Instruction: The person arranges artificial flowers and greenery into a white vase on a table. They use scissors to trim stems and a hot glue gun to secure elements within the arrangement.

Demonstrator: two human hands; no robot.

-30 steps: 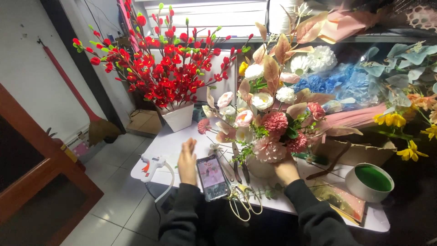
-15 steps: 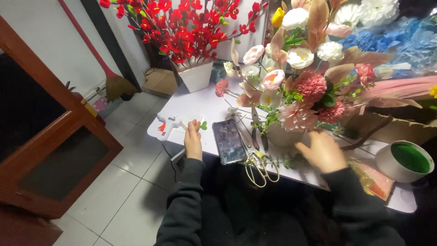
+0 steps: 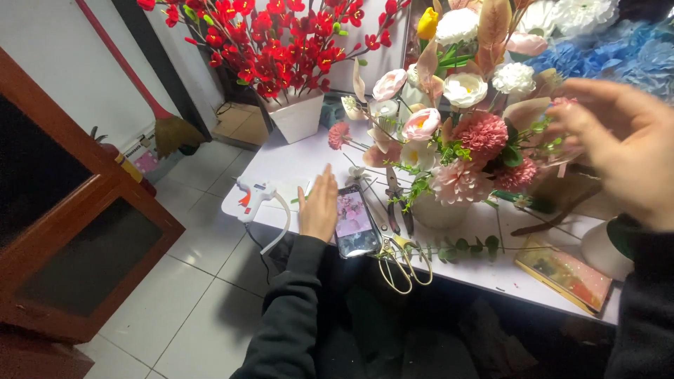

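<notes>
Pink and cream blooms fill the flower arrangement (image 3: pixel 456 140) at the centre of the frame, standing in a pale pot on the white surface (image 3: pixel 295 165). The right hand (image 3: pixel 621 151) hangs blurred at the right edge, fingers spread and apart, holding nothing, level with the pink carnations on that side of the bouquet. The left hand (image 3: pixel 319 207) lies flat at lower centre, fingers together and palm down on the surface, its edge touching the phone (image 3: pixel 353 222), which lies face up with a flower picture on its screen.

Just right of the phone lie dark pliers (image 3: pixel 393 203) and gold-handled scissors (image 3: pixel 404 263), with a leafy sprig across them. A white glue gun (image 3: pixel 256 196) sits at the surface's left corner, its cord trailing over the edge. A white box of red blossoms (image 3: pixel 281 49) stands at upper centre, and a flat patterned box (image 3: pixel 565 274) lies at lower right.

Judging from this, the work in hand is adjusting the right side of the bouquet against the picture. Doing it well likely means bringing the open hand in slowly from the side, taking one stem low rather than by its petals, and nudging it without crowding the neighbours. The flat hand does best keeping the phone steady and visible for comparison. The scissors' points and the glue gun's cord are worth minding.
</notes>
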